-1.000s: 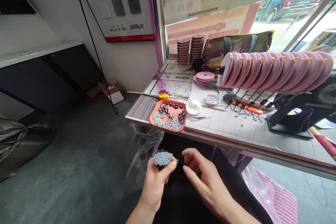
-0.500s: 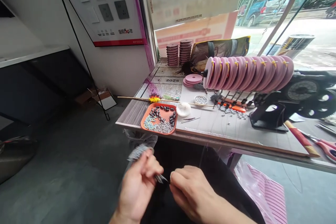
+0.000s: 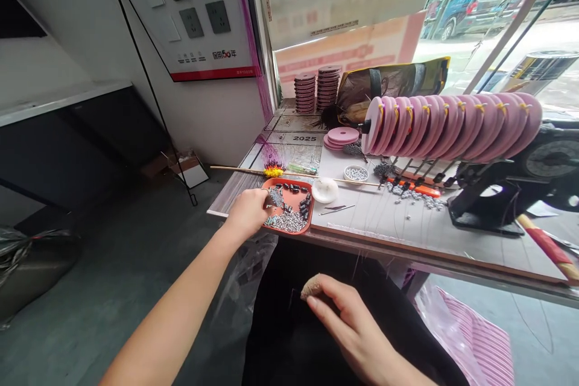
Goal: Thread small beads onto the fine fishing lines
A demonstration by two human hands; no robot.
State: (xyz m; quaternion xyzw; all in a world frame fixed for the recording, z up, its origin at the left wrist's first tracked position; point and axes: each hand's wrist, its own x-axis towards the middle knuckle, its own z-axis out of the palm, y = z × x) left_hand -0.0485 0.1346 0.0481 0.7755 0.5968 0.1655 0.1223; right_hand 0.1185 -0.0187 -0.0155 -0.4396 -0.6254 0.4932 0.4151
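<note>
My left hand (image 3: 248,212) reaches to the left edge of the orange tray (image 3: 309,224), its fingers closed on a grey cluster of small metal parts (image 3: 275,196). Several black cylindrical pieces (image 3: 304,205) and a heap of small silver pieces (image 3: 289,221) lie in the tray. Over the dark-clothed lap, my right hand (image 3: 346,319) is closed in a pinch of thumb and index finger. The index fingertip wears a beige cover (image 3: 311,285). A thin line shows faintly beside that pinch; whether the fingers hold it is too fine to make out.
Pink discs (image 3: 447,123) line a black machine (image 3: 493,193) on the table's right. A white round pad (image 3: 324,190) and tweezers (image 3: 337,210) sit beside the tray. Behind are a small bowl of silver beads (image 3: 356,174) and a thin stick (image 3: 235,169) crossing the table.
My left hand has moved up from the lap to the tray, carrying the grey cluster. My hands have separated; the right stays over the lap. The view has shifted slightly left.
</note>
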